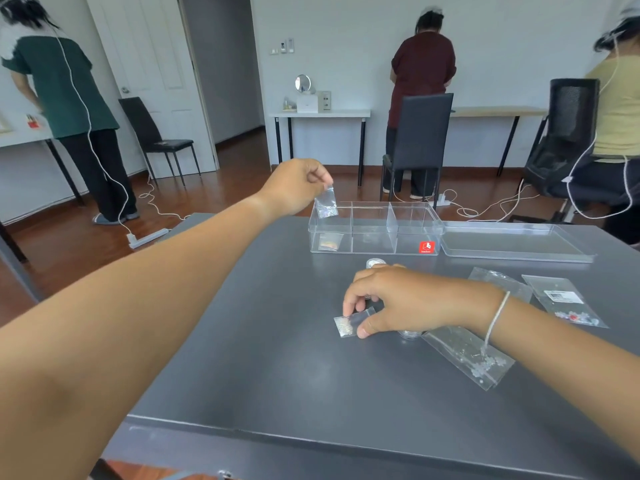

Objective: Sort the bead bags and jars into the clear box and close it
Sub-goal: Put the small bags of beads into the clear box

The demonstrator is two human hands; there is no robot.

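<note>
From the head camera, the left hand (298, 185) pinches a small bead bag (326, 202) by its top edge, hanging over the left compartment of the clear box (375, 228), where another bag (330, 241) already lies. The right hand (391, 299) pinches a second small bag (349, 322) flat on the grey table (277, 358), near larger bags (467, 355); the lid (516, 242) lies just right of the box.

Bead bags, six: two in my hands, one boxed, three on the table (277, 375). Jars, two. Clear box (375, 233), one. Lid (516, 242), one.
</note>
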